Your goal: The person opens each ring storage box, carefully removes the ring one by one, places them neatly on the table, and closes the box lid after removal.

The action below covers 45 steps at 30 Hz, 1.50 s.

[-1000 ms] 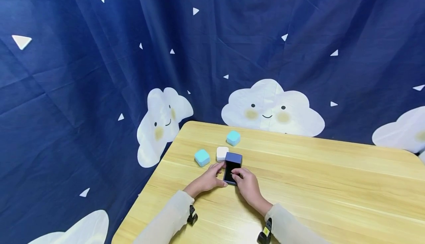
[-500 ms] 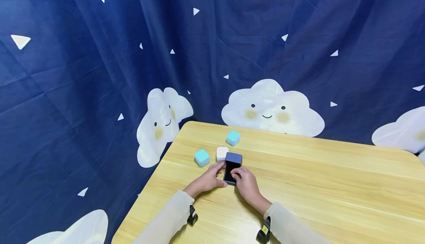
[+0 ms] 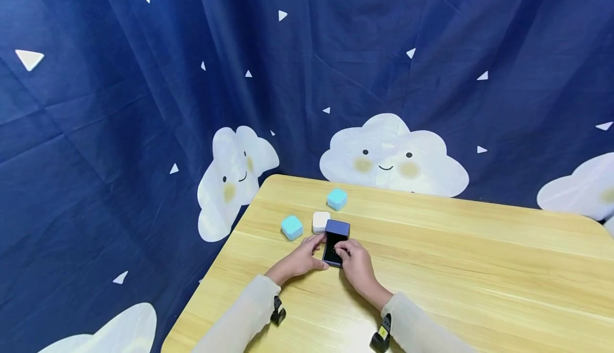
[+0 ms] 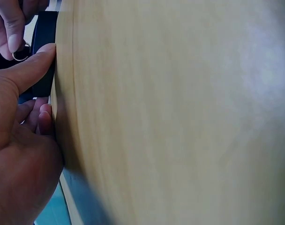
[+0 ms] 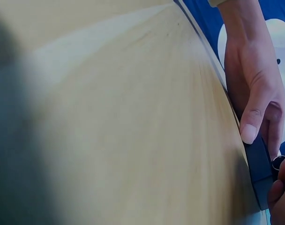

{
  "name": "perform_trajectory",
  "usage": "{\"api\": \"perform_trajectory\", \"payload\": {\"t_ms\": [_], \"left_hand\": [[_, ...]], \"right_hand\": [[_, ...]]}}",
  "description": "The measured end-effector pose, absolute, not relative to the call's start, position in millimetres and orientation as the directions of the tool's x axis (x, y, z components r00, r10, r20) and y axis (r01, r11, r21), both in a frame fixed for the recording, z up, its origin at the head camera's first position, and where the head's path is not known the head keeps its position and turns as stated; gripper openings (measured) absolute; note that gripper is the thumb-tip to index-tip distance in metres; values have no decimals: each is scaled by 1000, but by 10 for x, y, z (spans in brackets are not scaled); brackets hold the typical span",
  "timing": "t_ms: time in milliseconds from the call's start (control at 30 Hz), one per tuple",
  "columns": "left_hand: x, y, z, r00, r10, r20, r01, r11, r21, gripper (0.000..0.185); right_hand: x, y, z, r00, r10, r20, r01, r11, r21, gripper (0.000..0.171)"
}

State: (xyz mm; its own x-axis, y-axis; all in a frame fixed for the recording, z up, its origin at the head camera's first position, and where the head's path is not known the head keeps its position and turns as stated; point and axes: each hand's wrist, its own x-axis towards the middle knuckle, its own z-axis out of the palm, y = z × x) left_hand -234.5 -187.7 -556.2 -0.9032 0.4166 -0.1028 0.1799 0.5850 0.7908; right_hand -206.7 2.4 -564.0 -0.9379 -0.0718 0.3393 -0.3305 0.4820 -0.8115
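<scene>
A dark blue curtain (image 3: 297,75) hangs behind and to the left, closing off the space around the wooden desk (image 3: 470,273). The work sits toward the desk's left part, in front of the person and within easy reach of both arms.

The left hand (image 3: 299,261) grips the box (image 3: 338,229) from its left side, thumb across the near wall and fingers along the left. This seems meant to steady it, since so light a box would probably slide at a small push. The right hand (image 3: 358,269) comes in from the right and pinches the ring (image 4: 19,59) between thumb and fingertips, a grip that suits so thin a band.

The box rests on the desk, its lid raised at the far end, so the dark inside faces the person and neither hand has to hold the lid back. 3 blocks lie beyond the hands, untouched: the near blue block (image 3: 291,228) to the left, the white block (image 3: 320,222) just beside the lid, and the far blue block (image 3: 337,200) farthest off. There they leave the near side free for the forearms.

The ring is at the box's opening; whether it touches the lining I cannot tell.
</scene>
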Motion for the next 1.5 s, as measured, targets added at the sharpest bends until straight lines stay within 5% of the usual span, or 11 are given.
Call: {"api": "perform_trajectory", "payload": {"t_ms": [1500], "left_hand": [[-2348,-1883,-5597,-905,415,-90,193,589,785,89]], "right_hand": [[-1619,78,-5593,-975,-192,107,-178,403,-898,4]]}}
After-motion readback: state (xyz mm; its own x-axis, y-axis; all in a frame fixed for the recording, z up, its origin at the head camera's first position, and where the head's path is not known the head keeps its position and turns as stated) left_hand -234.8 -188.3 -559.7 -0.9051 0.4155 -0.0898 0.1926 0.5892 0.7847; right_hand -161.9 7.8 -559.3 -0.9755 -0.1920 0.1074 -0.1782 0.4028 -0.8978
